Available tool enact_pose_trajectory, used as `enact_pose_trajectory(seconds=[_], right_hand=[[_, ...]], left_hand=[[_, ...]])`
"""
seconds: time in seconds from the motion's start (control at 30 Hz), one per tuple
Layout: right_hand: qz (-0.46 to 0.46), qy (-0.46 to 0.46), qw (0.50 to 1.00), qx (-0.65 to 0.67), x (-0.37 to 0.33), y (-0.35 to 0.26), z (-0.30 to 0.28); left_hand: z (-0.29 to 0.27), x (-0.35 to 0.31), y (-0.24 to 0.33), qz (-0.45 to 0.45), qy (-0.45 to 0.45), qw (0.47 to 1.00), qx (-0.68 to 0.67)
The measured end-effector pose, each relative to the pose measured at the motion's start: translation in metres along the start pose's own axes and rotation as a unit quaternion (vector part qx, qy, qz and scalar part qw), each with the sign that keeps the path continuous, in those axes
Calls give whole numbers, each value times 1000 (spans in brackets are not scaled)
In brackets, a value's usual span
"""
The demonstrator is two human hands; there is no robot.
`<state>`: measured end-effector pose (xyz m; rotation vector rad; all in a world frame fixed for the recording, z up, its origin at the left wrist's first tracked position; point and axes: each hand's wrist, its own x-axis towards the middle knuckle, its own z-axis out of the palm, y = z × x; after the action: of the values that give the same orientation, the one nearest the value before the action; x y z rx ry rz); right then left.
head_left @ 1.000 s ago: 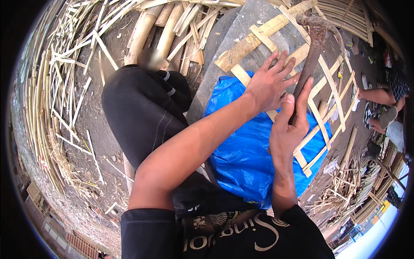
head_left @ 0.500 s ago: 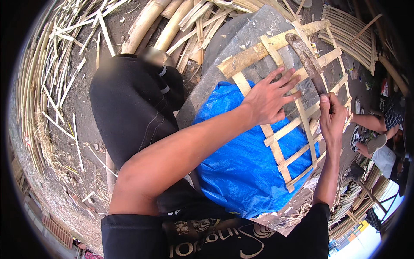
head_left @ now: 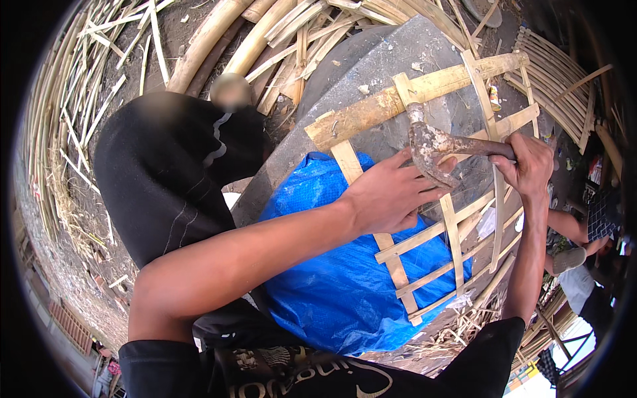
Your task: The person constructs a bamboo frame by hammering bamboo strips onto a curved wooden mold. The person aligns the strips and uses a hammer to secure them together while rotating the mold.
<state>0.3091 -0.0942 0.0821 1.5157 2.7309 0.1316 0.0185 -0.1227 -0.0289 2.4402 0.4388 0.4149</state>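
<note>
Looks like a hammering step: the right hand (head_left: 531, 166) grips a rusty metal hammer (head_left: 434, 144) over a pale, flat-slatted bamboo lattice (head_left: 438, 86) spanning a grey slab (head_left: 398, 53) and shiny blue plastic sheeting (head_left: 325, 295). The left hand (head_left: 388, 199) lies by the hammer's head; I can't tell whether its half-hidden fingers pinch anything. Any blow wants them clear. Bare slab opens beyond the lattice's far edge.

Clearance is available over the grey slab (head_left: 388, 58) beyond the bamboo lattice (head_left: 452, 232) and over the blue sheet (head_left: 325, 285) nearer the body, while the hammer (head_left: 430, 144) obstructs the left hand's (head_left: 388, 196) fingertip side, the right hand (head_left: 529, 164) bounds the right, and the bent knee (head_left: 156, 166) bounds the left.
</note>
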Motion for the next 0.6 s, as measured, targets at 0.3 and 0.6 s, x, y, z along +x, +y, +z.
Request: enact_pose_trajectory(seconds=[0.3, 0.6], right_hand=[[-86, 27, 996, -5, 14, 13, -5], [-64, 4, 998, 10, 3, 3, -2]], left_hand=[[-7, 2, 2, 0, -15, 1000, 5], [-8, 3, 1, 6, 14, 1000, 0]])
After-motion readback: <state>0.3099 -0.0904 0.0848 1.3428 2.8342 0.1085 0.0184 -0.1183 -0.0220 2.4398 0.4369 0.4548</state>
